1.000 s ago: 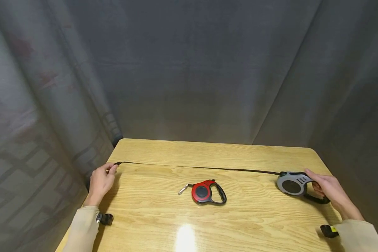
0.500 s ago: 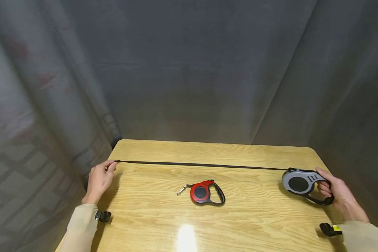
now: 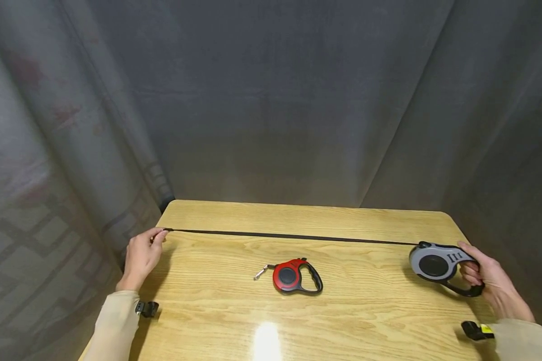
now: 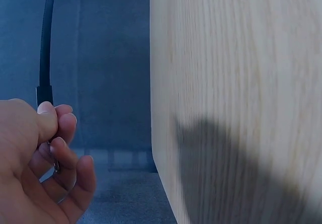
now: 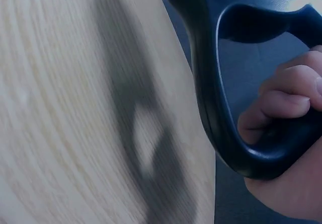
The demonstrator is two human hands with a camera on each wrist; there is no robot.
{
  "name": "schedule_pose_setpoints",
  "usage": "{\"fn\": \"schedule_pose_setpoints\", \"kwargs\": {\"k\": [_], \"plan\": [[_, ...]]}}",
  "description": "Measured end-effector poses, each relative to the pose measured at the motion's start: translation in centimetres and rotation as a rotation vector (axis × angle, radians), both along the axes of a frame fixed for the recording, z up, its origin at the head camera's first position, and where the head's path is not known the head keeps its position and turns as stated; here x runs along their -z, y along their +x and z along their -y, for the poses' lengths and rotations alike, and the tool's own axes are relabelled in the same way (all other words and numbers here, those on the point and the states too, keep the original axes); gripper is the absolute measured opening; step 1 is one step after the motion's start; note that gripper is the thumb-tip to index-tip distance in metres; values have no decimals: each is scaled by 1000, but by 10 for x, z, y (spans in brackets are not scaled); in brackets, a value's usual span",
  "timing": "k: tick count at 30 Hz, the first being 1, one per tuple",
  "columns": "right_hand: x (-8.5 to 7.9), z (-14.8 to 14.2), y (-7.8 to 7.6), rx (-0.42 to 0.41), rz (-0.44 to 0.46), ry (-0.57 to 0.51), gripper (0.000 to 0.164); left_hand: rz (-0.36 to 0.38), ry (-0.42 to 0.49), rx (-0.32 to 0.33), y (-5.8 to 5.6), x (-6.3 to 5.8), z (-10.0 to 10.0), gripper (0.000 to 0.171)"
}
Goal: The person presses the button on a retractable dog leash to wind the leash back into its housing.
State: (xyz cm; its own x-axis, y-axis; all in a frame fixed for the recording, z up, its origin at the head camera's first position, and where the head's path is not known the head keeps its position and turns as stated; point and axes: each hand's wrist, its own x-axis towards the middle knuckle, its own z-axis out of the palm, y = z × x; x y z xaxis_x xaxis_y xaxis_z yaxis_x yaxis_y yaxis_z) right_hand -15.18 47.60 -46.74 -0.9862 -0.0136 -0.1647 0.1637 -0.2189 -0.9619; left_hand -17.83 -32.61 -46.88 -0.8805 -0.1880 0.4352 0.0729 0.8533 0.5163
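My right hand (image 3: 492, 276) grips the looped handle of a grey and black retractable dog leash (image 3: 433, 264) at the table's right side. In the right wrist view, curled fingers (image 5: 282, 105) wrap the black handle (image 5: 204, 98), held above the wood. A black strap (image 3: 293, 236) runs taut from its casing across to the left. At the far end my left hand (image 3: 140, 255) pinches the strap's tip between thumb and fingers. The left wrist view shows a metal clip (image 4: 55, 161) partly hidden among the fingers. Between the hands lies a red and black retractable leash (image 3: 293, 276).
The red leash's silver clip (image 3: 261, 273) points left on the wooden table (image 3: 343, 321). Grey curtains (image 3: 271, 100) hang behind the table and along both sides. Black wrist cameras (image 3: 149, 309) sit on the sleeves.
My right hand has moved a little to the right with the grey leash, drawing out slightly more strap. The left hand keeps its pinch, nearly still. The red leash stays put.
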Motion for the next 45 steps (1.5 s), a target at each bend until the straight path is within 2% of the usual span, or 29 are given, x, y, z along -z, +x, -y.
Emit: {"fn": "schedule_pose_setpoints", "kwargs": {"k": [5, 12, 16, 20, 28, 36, 42, 45], "plan": [[0, -4, 3, -21, -21, 25, 53, -5, 1, 3, 0, -2, 1, 24], [-3, -4, 7, -24, -45, 216, 45, 9, 12, -1, 3, 0, 4, 25], [-6, -3, 7, -2, -56, 278, 31, 4, 9, -6, 4, 1, 6, 26], [-7, -2, 7, 35, -71, 321, 32, 10, 4, -2, 5, 1, 7, 27], [-4, -1, 7, 43, -198, 189, 36, 13, 6, -11, 6, 2, 7, 26], [-5, 1, 10, 47, -217, 164, 37, 5, 11, -2, 9, 5, 10, 27], [-5, 4, 12, 38, -234, 188, 36, -6, 20, -5, 11, 7, 11, 26], [-13, 7, 16, 27, -243, 204, 37, -9, 31, -1, 10, 4, 12, 25]]}}
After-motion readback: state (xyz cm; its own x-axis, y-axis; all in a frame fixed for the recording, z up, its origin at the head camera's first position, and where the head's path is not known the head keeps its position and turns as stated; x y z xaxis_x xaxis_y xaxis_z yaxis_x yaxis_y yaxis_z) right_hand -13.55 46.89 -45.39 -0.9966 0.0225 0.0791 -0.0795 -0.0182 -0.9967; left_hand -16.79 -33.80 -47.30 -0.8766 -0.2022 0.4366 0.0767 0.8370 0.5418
